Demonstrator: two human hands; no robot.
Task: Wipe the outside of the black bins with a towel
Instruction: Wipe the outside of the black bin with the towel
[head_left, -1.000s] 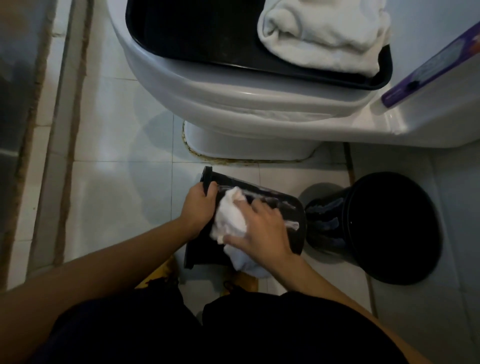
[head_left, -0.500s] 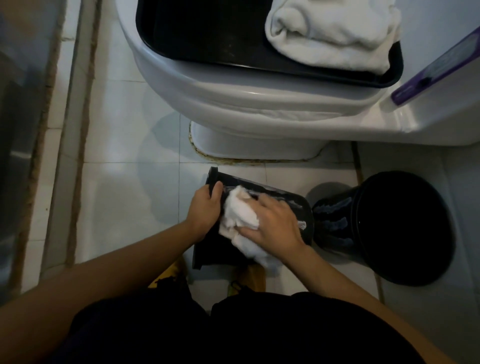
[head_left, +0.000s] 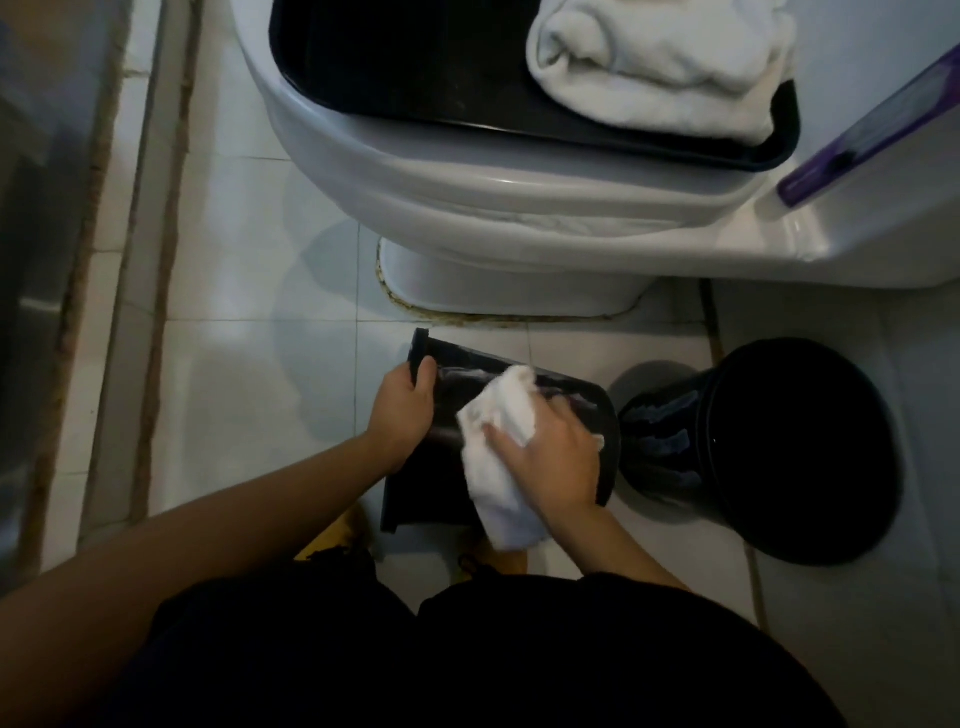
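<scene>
White crumpled cloth towel has slid up the tipped black plastic bin: wiping continues.
Right hand presses it down, fingers curled; left hand grips the rim. Second round black bin waits beyond.

A white toilet stands at the far side on the pale tiled floor, a black tray resting on its closed lid.

Tight on the right, open floor on the left

The round bin stood just beside the bin I held, blocking my right hand; the toilet base walled off the far side, while bare tiles lay open past my left hand.
</scene>
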